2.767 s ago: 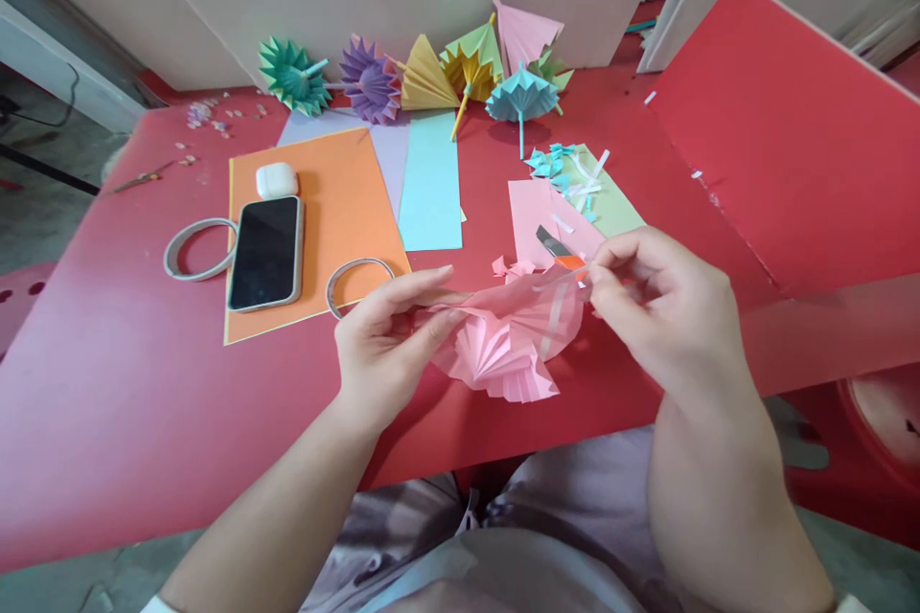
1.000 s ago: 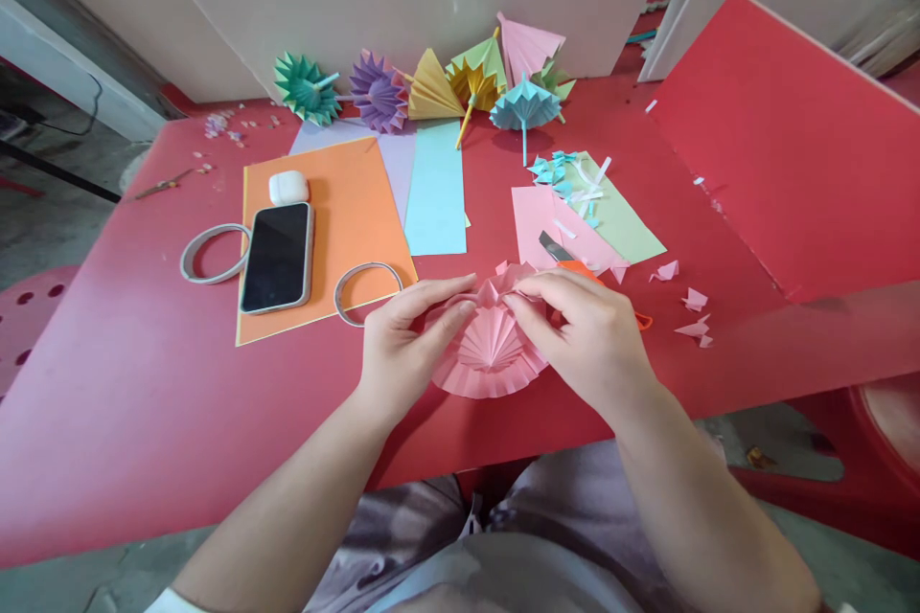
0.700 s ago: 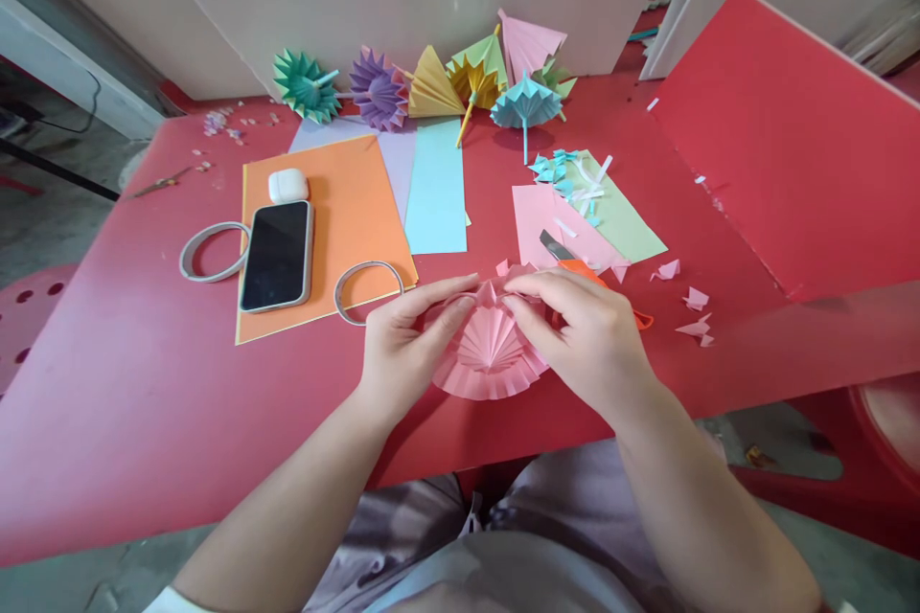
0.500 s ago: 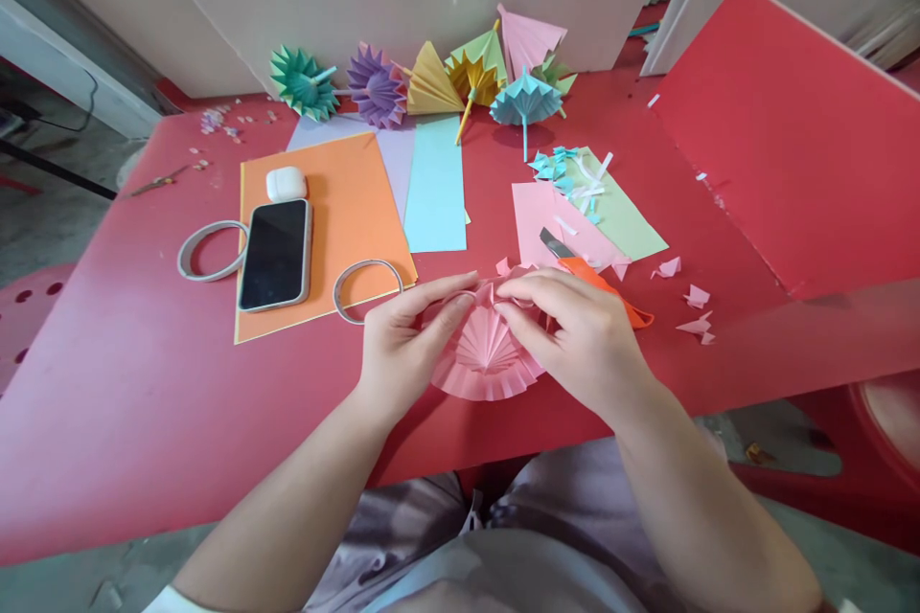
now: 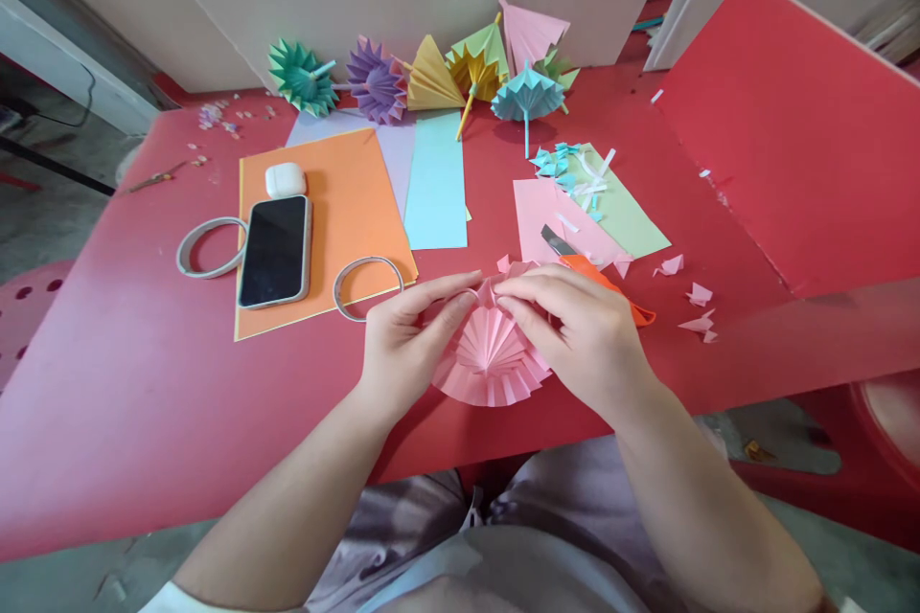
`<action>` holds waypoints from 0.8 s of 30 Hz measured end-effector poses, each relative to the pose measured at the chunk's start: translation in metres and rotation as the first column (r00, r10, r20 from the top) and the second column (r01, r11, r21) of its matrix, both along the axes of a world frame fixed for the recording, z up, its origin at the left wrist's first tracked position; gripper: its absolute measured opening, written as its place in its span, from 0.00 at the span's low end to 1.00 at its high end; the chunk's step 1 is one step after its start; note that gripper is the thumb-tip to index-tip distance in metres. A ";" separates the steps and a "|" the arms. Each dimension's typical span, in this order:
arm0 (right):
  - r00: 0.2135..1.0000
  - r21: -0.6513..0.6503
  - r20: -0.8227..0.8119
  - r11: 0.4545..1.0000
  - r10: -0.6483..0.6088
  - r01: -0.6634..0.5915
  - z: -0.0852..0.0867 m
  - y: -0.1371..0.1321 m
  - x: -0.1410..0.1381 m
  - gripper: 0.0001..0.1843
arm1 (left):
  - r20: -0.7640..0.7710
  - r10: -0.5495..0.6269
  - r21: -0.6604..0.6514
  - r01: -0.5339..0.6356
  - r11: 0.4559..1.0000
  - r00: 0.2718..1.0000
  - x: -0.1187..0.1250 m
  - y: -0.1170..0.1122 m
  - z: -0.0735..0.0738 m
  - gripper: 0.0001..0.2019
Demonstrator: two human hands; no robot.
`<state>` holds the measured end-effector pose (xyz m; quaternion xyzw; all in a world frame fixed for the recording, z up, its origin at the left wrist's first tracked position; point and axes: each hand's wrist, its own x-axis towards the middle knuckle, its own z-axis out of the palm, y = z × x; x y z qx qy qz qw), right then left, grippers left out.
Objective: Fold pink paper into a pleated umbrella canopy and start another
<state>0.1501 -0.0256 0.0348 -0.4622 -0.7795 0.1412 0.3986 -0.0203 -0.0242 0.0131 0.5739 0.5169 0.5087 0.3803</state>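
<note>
A round, pleated pink paper umbrella top [image 5: 492, 354] is between my hands near the table's front edge. My left hand [image 5: 409, 335] pinches its far rim from the left, thumb against forefinger. From the right, my right hand [image 5: 582, 326] pinches the same rim a short way off, its fingers covering that side. Folds run from the middle of the paper out to a zigzag edge. Just beyond my right hand lies an orange-handled craft knife [image 5: 610, 285], its grey blade resting near a pink paper sheet [image 5: 533, 211].
Left of my hands, a phone [image 5: 276, 254] and white earbud case [image 5: 286, 180] lie on orange paper [image 5: 352, 201], with tape rolls [image 5: 368, 289] beside them. Finished paper umbrellas [image 5: 528, 98] stand along the back. Pink scraps [image 5: 699, 295] lie to the right, by a red board [image 5: 791, 144].
Both hands keep their pinch on the far rim. The near edge of the pink paper has spread slightly lower and to the right.
</note>
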 end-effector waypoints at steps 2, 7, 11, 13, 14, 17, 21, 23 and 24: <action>1.000 -0.004 0.000 1.000 0.003 -0.003 0.000 0.000 0.000 0.09 | 0.006 -0.004 -0.009 0.004 1.000 1.000 0.000 0.000 0.000 0.08; 1.000 -0.003 0.000 1.000 0.003 -0.003 0.001 0.000 -0.001 0.09 | 0.025 -0.022 -0.036 0.023 0.999 0.999 0.000 0.000 -0.001 0.08; 1.000 0.016 -0.004 1.000 0.003 -0.003 0.002 0.000 -0.001 0.09 | 0.025 -0.019 -0.024 0.020 1.000 0.999 -0.001 -0.001 -0.002 0.08; 1.000 0.027 -0.007 1.000 0.003 -0.003 0.002 0.000 -0.002 0.09 | 0.025 -0.018 -0.020 0.018 1.000 1.000 -0.001 -0.001 -0.002 0.08; 1.000 0.028 -0.007 1.000 0.004 -0.004 0.002 0.000 -0.002 0.09 | 0.025 -0.020 -0.023 0.021 1.000 0.999 -0.001 -0.001 -0.002 0.08; 1.000 0.021 -0.008 1.000 0.005 -0.004 0.002 0.000 -0.002 0.09 | 0.036 -0.031 -0.036 0.032 0.999 0.999 0.000 -0.001 -0.001 0.08; 1.000 0.022 -0.010 1.000 -0.002 0.002 0.003 0.000 -0.002 0.09 | 0.042 -0.045 -0.042 0.047 0.998 0.998 0.000 -0.001 0.000 0.08; 1.000 0.023 -0.009 1.000 -0.006 0.007 0.003 0.000 -0.002 0.08 | 0.040 -0.055 -0.045 0.057 0.997 0.998 0.000 -0.001 -0.001 0.07; 1.000 0.023 -0.006 1.000 -0.009 0.010 0.003 -0.001 -0.002 0.08 | 0.037 -0.062 -0.044 0.064 0.997 0.997 -0.001 -0.002 -0.001 0.08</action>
